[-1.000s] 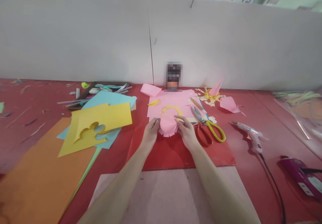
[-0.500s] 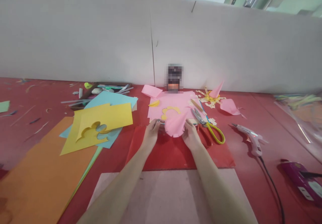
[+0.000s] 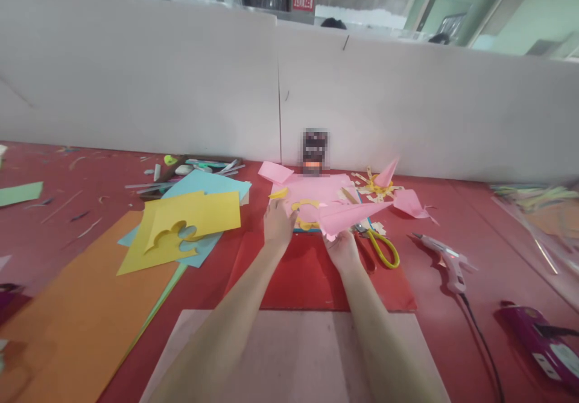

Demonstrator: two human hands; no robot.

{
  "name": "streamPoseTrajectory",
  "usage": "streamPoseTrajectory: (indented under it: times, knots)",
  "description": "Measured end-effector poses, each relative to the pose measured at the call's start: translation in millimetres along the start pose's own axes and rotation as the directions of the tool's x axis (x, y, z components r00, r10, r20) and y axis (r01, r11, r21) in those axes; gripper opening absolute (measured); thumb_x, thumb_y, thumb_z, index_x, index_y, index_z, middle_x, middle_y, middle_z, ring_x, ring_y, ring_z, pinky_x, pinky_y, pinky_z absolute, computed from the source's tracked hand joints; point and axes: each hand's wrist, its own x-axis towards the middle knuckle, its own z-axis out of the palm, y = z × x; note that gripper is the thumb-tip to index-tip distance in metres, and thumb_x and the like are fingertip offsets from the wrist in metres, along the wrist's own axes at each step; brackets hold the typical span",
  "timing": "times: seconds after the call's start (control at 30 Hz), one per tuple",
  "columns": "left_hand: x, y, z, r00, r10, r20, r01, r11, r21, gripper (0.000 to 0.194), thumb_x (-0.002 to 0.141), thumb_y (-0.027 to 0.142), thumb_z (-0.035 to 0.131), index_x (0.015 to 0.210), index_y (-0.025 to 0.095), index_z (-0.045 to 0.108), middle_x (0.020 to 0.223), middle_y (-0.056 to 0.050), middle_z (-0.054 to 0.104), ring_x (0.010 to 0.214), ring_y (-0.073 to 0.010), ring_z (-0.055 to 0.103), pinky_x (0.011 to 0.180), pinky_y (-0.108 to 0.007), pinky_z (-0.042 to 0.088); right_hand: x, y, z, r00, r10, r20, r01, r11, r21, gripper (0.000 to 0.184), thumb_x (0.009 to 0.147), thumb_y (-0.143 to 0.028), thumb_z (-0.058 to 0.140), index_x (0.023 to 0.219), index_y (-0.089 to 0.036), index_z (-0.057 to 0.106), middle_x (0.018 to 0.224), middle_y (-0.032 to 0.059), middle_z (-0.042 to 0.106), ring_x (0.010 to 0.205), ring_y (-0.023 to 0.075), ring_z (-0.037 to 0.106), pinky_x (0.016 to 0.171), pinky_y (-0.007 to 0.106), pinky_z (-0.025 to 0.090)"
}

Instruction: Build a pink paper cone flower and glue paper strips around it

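A pink paper cone (image 3: 350, 215) lies on its side in my right hand (image 3: 342, 250), its tip pointing right and its cut, fringed rim toward the middle. My fingers are closed around the wide end from below. My left hand (image 3: 278, 227) is over the left edge of a yellow scalloped paper ring (image 3: 308, 224), thumb and fingers apart; whether it touches the ring I cannot tell. Beneath the ring is pink paper (image 3: 319, 184). Just beyond my left fingers rests a small yellow paper scrap (image 3: 278, 193). Yellow-handled scissors (image 3: 384, 248) lie right of my right hand.
A glue gun (image 3: 446, 257) and a purple power strip (image 3: 538, 330) lie at right. Another pink cone stands on a yellow paper piece (image 3: 382, 180) behind. Yellow sheets (image 3: 181, 216), blue paper and orange paper (image 3: 90, 306) spread at left. A white partition (image 3: 181, 83) closes the back.
The pink cone has turned from its fringed rim facing me to lying sideways, tip right. My left hand has let go of it and moved to the yellow ring. The view has tilted up slightly.
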Motion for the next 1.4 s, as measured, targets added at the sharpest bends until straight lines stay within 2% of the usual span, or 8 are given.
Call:
streamPoseTrajectory:
  times: [0.07,0.17,0.53,0.7,0.83,1.03,1.2,1.4]
  knots:
    - [1,-4,7.0,0.996,-0.084,-0.004,0.083,0.982,0.167,0.036,0.074,0.028,0.056,0.107,0.015,0.052,0.119,-0.016,0.051,0.118,-0.0305,0.041,0.103,-0.048,0.022,-1,-2,5,0.999,0.022,-0.033,-0.02,0.998,0.06,0.012,0.063,-0.024,0.06,0.075,-0.021,0.063,0.075,-0.0012,0.068,0.072,0.0139,0.063,0.06,0.024,0.052]
    - [-1,-9,11.1,0.99,-0.138,0.032,0.128,0.967,0.222,0.034,0.073,0.031,0.057,0.103,0.017,0.052,0.119,-0.015,0.051,0.119,-0.0299,0.04,0.105,-0.053,0.012,-2,-4,10,0.993,0.092,-0.075,-0.08,0.986,0.149,0.021,0.064,-0.022,0.064,0.085,-0.021,0.064,0.083,-0.0015,0.069,0.076,0.0134,0.064,0.062,0.022,0.052]
    - [2,-15,6.5,0.99,-0.116,0.079,0.11,0.991,0.076,0.006,0.071,0.025,0.057,0.076,0.021,0.055,0.12,-0.009,0.052,0.119,-0.0268,0.041,0.106,-0.05,0.01,-4,-4,10,0.992,0.11,-0.056,-0.101,0.986,0.132,0.019,0.067,-0.025,0.064,0.086,-0.021,0.064,0.084,-0.0015,0.068,0.072,0.0122,0.062,0.055,0.02,0.049]
    - [1,-16,7.6,0.998,-0.061,0.031,0.059,0.997,0.054,0.013,0.08,0.024,0.047,0.085,0.022,0.059,0.115,-0.008,0.057,0.111,-0.0242,0.048,0.105,-0.045,0.015,-16,-12,15,0.987,0.101,0.125,-0.087,0.99,-0.11,0.025,0.066,-0.029,0.067,0.09,-0.022,0.063,0.072,-0.0035,0.065,0.057,0.0092,0.055,0.049,0.018,0.041]
    - [1,-15,7.3,0.999,-0.052,-0.001,0.052,0.997,0.051,0.019,0.082,0.024,0.043,0.089,0.02,0.06,0.113,-0.009,0.058,0.111,-0.0255,0.048,0.104,-0.045,0.019,-27,-10,20,0.949,0.131,0.286,0.006,0.901,-0.433,0.025,0.071,-0.033,0.064,0.093,-0.02,0.062,0.055,-0.0052,0.059,0.048,0.0094,0.05,0.047,0.019,0.036]
    - [3,-20,9.3,0.999,-0.054,0.005,0.054,0.998,0.035,0.018,0.082,0.023,0.044,0.086,0.02,0.062,0.106,-0.009,0.062,0.102,-0.0236,0.054,0.101,-0.044,0.025,-27,0,17,0.962,-0.08,0.263,0.251,0.644,-0.723,0.019,0.078,-0.035,0.053,0.089,-0.022,0.062,0.077,0.0,0.068,0.069,0.0156,0.06,0.062,0.025,0.043]
    - [4,-21,9.9,0.999,-0.026,-0.019,0.026,1.0,-0.011,0.018,0.082,0.022,0.044,0.084,0.018,0.062,0.104,-0.009,0.063,0.098,-0.0229,0.056,0.097,-0.044,0.03,-28,-3,16,0.917,-0.173,0.36,0.399,0.417,-0.816,0.015,0.077,-0.03,0.052,0.084,-0.022,0.062,0.082,0.0011,0.065,0.079,0.0156,0.058,0.072,0.026,0.044]
    - [4,-22,8.3,0.994,0.075,-0.077,-0.086,0.986,-0.141,0.022,0.085,0.023,0.04,0.089,0.018,0.06,0.098,-0.009,0.064,0.094,-0.0212,0.058,0.088,-0.036,0.041,-24,0,11,0.908,-0.26,0.328,0.413,0.429,-0.804,0.018,0.078,-0.025,0.047,0.085,-0.018,0.062,0.087,0.0049,0.06,0.078,0.0146,0.057,0.072,0.025,0.045]
